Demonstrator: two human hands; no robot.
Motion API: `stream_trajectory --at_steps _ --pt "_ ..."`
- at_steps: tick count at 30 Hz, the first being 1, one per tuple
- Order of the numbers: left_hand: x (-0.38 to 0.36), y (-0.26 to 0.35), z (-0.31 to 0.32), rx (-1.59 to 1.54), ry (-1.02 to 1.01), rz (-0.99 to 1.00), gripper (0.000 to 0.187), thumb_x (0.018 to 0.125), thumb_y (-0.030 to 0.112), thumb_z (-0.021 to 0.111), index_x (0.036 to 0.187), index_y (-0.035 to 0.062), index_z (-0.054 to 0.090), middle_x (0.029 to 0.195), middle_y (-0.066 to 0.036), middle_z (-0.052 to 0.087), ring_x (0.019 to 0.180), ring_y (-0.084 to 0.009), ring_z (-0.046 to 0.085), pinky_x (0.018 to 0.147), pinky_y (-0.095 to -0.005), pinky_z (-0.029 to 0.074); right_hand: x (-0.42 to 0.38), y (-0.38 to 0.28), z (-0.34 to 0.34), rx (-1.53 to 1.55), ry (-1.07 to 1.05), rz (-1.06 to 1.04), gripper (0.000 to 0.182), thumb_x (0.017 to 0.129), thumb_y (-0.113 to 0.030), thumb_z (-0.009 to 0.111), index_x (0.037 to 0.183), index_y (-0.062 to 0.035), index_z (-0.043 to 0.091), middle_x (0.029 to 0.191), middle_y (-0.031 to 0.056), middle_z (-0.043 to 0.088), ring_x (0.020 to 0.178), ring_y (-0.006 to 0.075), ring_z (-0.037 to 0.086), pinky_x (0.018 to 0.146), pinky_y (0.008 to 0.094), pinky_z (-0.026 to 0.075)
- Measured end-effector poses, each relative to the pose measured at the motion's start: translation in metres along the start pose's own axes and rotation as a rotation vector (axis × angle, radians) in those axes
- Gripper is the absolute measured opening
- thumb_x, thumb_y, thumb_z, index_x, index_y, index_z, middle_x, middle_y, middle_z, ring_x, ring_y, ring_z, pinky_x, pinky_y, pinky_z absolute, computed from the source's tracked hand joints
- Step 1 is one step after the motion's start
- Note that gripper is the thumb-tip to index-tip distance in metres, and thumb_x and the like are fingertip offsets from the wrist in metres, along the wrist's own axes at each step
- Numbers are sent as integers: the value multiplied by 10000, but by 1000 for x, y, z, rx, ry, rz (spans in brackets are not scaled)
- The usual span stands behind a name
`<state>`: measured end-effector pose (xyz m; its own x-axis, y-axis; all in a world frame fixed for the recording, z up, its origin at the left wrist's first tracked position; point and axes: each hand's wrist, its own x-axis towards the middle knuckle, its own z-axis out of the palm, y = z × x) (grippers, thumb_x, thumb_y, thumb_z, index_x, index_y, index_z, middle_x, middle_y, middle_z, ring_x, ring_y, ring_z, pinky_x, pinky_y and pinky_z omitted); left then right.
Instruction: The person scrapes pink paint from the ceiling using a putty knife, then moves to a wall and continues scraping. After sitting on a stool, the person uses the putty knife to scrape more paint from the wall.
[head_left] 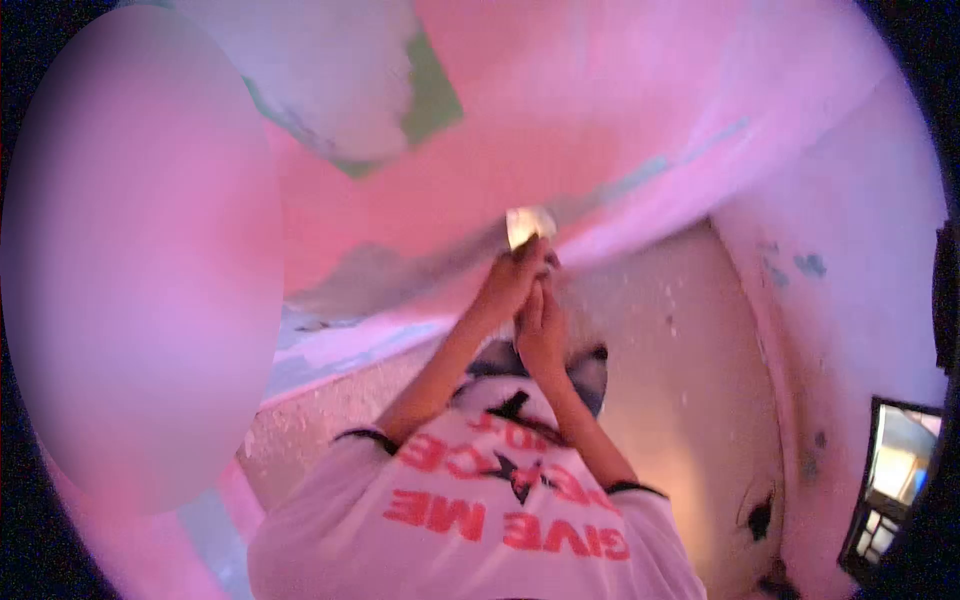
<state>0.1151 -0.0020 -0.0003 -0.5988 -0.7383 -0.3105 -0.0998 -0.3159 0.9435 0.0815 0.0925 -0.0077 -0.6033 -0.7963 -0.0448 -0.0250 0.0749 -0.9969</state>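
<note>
The left hand grips a pale, squarish piece (right hand just beside, its grip I cannot tell).

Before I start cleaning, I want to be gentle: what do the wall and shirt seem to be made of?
The wall looks like plaster with worn pink paint, judging by the ragged grey patches. The shirt looks like soft, matte fabric, perhaps cotton, draping loosely under red lettering.

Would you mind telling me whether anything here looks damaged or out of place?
The pink wall looks damaged: a large pale patch edged in green interrupts it, as if paint had worn away. Dark blotches mar the right wall. The dark spot at lower right may be a stain; I cannot tell.
</note>
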Motion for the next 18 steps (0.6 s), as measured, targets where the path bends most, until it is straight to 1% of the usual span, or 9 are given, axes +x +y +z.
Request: stream_trajectory --at_steps 1,2,3,8,10,14,15,16,18 --pt "-14 32 2 82 -36 -80 384 864 322 525 1102 20 513 835 -112 605 605 -185 535 592 -301 467 3 -9 -1 -8 34 24 341 949 -293 331 991 1 499 532 22 468 429 111 446 395 271 325" --pt "-11 17 -8 714 -72 307 477 837 181 556 1262 45 390 1009 -205 577 687 -265 575 685 -345 492 1 -16 -5 -18 62 58 342 950 -298 330 957 -4 504 520 -1 448 405 87 422 372 254 309" --pt "-20 35 -5 491 -178 98 616 812 114 565 1346 84 260 1111 -252 519 811 -316 587 787 -352 480 0 -14 -8 48 20 34 341 948 -313 335 912 -18 503 504 -9 422 388 74 398 354 247 301" --pt "-62 42 3 179 16 227 415 777 137 608 1163 36 494 1092 -191 554 877 -286 588 809 -364 467 -1 -8 -69 134 -108 96 345 940 -358 356 781 -77 477 472 -30 357 363 59 350 328 236 290" --pt "-105 80 11 490 449 602 272 850 251 536 1004 29 569 956 -143 612 923 -234 588 841 -346 432 2 21 -99 201 4 121 364 936 -377 366 700 -106 429 476 -38 348 355 62 331 327 233 280" --pt "-129 168 9 1027 866 1271 470 787 228 577 1207 55 456 1346 -229 315 1260 -394 275 995 -529 231 -28 133 -189 5 33 327 425 920 -409 380 613 -116 410 481 -30 358 361 71 342 331 264 274" --pt "-127 191 12 1192 950 1245 566 802 303 551 1262 28 370 1379 -243 224 1285 -412 189 1003 -554 181 -40 207 -224 -292 -13 366 446 911 -379 398 563 -101 425 486 9 428 389 131 420 373 335 314" --pt "-123 211 16 1353 1034 1209 671 816 379 524 1316 1 284 1412 -256 133 1309 -430 104 1011 -580 131 -63 335 -264 -775 96 -51 501 878 -477 413 640 -53 535 505 63 512 428 228 482 434 397 365" --pt "-99 229 17 1490 1146 1117 727 814 420 508 1326 -25 244 1414 -258 115 1312 -429 87 999 -605 108 -149 355 -336 -761 -46 284 505 861 -476 428 700 -28 595 600 130 599 548 329 569 496 439 406"
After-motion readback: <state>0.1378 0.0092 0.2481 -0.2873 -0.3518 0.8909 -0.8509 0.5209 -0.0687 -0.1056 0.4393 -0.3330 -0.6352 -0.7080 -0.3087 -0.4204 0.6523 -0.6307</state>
